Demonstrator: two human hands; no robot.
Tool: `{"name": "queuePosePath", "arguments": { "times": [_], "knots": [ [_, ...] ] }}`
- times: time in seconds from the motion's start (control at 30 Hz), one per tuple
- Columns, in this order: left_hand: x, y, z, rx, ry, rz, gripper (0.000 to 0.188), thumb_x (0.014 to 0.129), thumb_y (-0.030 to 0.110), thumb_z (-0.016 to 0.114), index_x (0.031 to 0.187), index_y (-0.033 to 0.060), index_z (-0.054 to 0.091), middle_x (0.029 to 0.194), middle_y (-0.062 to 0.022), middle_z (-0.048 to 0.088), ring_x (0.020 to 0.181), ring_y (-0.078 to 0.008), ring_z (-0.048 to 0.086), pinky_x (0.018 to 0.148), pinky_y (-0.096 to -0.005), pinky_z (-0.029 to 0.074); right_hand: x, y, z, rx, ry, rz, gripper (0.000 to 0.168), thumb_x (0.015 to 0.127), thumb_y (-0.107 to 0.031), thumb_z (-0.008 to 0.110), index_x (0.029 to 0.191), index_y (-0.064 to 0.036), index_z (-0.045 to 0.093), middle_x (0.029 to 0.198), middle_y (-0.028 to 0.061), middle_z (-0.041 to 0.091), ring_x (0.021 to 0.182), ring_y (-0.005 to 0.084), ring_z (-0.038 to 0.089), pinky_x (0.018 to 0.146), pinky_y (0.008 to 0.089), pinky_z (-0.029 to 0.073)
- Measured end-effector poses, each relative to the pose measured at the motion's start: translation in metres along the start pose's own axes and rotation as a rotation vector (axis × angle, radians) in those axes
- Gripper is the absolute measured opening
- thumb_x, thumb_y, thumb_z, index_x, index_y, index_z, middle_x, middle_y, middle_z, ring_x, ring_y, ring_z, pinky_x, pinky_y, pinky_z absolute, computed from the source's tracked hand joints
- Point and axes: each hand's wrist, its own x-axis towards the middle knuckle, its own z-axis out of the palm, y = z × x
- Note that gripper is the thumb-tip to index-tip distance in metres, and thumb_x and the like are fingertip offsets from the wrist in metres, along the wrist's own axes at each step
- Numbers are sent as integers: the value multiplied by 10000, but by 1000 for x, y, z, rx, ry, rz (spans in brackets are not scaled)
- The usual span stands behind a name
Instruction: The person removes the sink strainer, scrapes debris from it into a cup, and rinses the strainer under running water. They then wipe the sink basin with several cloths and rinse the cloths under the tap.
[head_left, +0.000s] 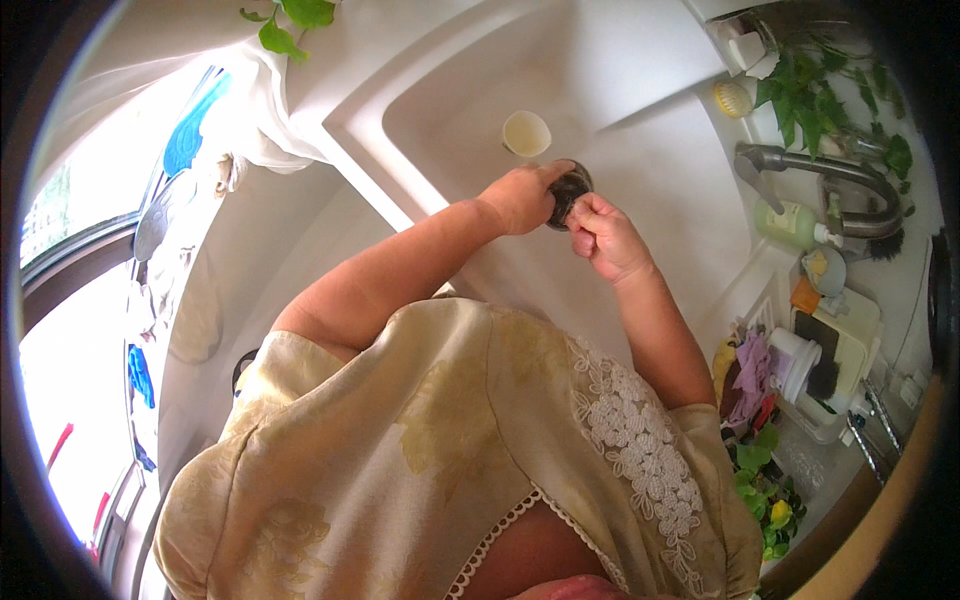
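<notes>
A dark, round object (571, 189) with a greyish rim is between my hands, over the basin of a white sink (660, 180). What it is exactly I cannot tell, as my fingers cover part of it. My left hand (523, 196) grips it from the left, with the fingers reaching along its far rim. At its near right edge, my right hand (609, 234) is curled, thumb and fingers pinched against the rim. Just beyond the left hand a small white cup (526, 135) stands in the basin.
On the right ledge are a curved metal faucet (840, 161), a green pump bottle (787, 223), a yellow-bristled brush (733, 99), a white tub (793, 366) and a purple cloth (750, 375). Leafy plants (814, 97) stand behind the faucet. A white curtain (262, 112) hangs by the window at left.
</notes>
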Motion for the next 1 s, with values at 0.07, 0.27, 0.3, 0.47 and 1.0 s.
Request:
{"name": "queuePosePath", "arguments": {
  "times": [0.07, 0.27, 0.3, 0.47, 1.0],
  "knots": [
    [0, -3, 3, -12, 17, 43, 499, 762, 36, 448, 1255, 119, 448, 1088, -208, 572, 1010, -359, 546, 849, -410, 446, -1, -1, -4, 41, -38, 20, 118, 882, -150, 522, 785, -99, 480, 672, 5, 482, 475, 71, 364, 413, 216, 267],
    [-1, -3, 4, -13, -8, 34, 494, 756, 33, 457, 1244, 109, 454, 1056, -197, 580, 993, -361, 546, 851, -416, 441, -7, -6, -12, 83, -108, 52, 117, 892, -150, 512, 791, -110, 468, 678, 2, 473, 479, 62, 361, 411, 198, 269],
    [-1, -4, 4, -19, 2, 62, 490, 755, 31, 457, 1240, 103, 455, 1052, -200, 580, 992, -361, 546, 852, -416, 441, -8, -8, -13, 87, -117, 50, 117, 894, -149, 510, 792, -112, 468, 677, 1, 472, 478, 61, 359, 411, 196, 269],
    [1, -4, 4, -34, -1, 88, 546, 739, 21, 452, 1280, 89, 426, 1116, -210, 562, 1021, -377, 540, 883, -415, 438, -7, -14, -23, 91, -231, 96, 130, 921, -168, 492, 807, -111, 466, 707, 5, 475, 497, 49, 357, 418, 179, 273],
    [10, -15, 5, -203, 54, -66, 503, 775, 57, 442, 1270, 148, 457, 892, -155, 629, 737, -261, 620, 704, -347, 501, -1, -19, -6, -290, 140, -119, 165, 902, -237, 532, 872, -75, 531, 676, 6, 528, 490, 81, 480, 412, 222, 395]
  ]
}}
